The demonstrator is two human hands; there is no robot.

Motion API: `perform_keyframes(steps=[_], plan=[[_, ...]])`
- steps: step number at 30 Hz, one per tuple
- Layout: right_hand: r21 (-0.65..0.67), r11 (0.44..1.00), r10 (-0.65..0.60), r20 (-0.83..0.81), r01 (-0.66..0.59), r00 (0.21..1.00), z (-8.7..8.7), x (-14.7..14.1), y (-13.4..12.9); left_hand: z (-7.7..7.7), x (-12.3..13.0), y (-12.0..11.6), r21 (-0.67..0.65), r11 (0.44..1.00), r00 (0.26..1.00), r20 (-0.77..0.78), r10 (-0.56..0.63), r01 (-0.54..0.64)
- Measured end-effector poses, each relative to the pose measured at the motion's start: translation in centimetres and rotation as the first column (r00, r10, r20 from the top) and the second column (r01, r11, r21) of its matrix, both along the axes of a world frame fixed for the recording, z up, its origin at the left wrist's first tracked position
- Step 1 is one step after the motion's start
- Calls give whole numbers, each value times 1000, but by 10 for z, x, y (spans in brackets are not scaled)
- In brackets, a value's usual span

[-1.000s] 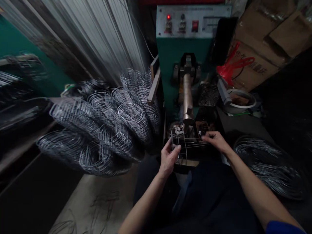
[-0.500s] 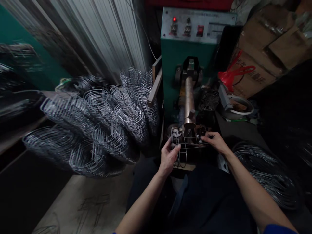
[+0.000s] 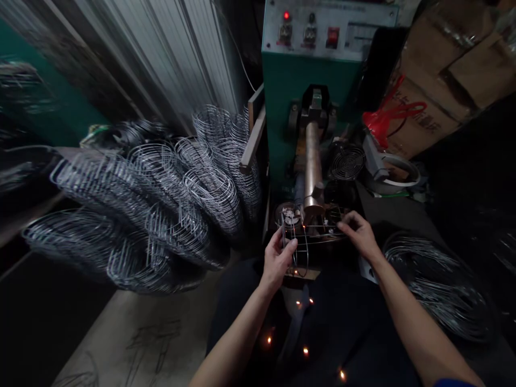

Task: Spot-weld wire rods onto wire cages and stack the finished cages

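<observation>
My left hand (image 3: 278, 259) is closed around the side of a small bent-wire frame (image 3: 307, 252), thumb toward me. The frame sits just below the copper-coloured electrode arm (image 3: 313, 166) of a green spot welder (image 3: 278, 80). My right hand (image 3: 360, 234) has thumb and forefinger pinched at the right end of thin straight wires (image 3: 322, 235) that run across under the electrode tip. Exactly where these wires meet the frame is too dark to make out. Orange sparks (image 3: 305, 350) hang in front of my lap.
Stacks of bent-wire frames (image 3: 213, 199) stand to the left beside corrugated metal sheet (image 3: 173, 59). At right are a coil of wire (image 3: 439, 285), a metal bowl (image 3: 407, 174), a red plastic bag (image 3: 379, 126) and cardboard boxes (image 3: 439, 91). A small fan (image 3: 346, 162) sits beside the welder.
Bright orange sparks have appeared at the frame and over my lap. Both hands keep nearly the same place; my right fingers have shifted slightly to the right. The view has tilted down a little.
</observation>
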State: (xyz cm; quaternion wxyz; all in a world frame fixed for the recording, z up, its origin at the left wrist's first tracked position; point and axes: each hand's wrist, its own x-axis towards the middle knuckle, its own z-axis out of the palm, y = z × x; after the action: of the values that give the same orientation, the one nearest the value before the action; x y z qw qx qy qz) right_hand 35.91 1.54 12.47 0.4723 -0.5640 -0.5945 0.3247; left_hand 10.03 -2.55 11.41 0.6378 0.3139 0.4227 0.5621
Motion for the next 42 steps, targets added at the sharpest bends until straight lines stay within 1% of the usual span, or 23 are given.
perform_keyframes(steps=[2,3,5,7,11,14,17,22,27,33,37,42], plan=[[107,994,-37,-3,37,999,-8,-1,-11,-1,0,-3,-6,1000,1000,14,7,-7],[129,991,-32,4,32,999,-11,-2,-16,-1,1,-4,-8,1000,1000,26,12,-11],[128,992,-15,23,11,1000,-16,-6,-23,-1,2,-5,-7,1000,998,50,27,-27],[130,991,-23,23,20,999,-17,-12,-25,1,4,-6,-9,999,996,75,39,-39],[180,984,-19,33,12,999,-8,-22,-17,6,6,-5,-20,999,992,117,47,-45],[184,983,-13,26,8,1000,-3,-25,-10,6,6,-2,-16,998,989,133,56,-54],[177,984,-11,26,6,1000,-4,-24,-3,5,5,2,-5,999,987,152,48,-48],[206,978,9,-3,-8,1000,-9,-21,7,3,5,11,-17,998,985,159,68,-67],[202,979,21,-8,-19,1000,-6,-20,15,2,8,18,-23,997,981,174,82,-79],[197,980,23,-22,-18,999,-1,-20,19,3,9,23,-2,997,983,166,76,-77],[192,981,20,-17,-16,1000,-3,-19,20,2,10,27,5,997,982,176,72,-74],[195,980,-24,-29,29,999,-5,-20,22,1,12,29,11,998,984,169,61,-63]])
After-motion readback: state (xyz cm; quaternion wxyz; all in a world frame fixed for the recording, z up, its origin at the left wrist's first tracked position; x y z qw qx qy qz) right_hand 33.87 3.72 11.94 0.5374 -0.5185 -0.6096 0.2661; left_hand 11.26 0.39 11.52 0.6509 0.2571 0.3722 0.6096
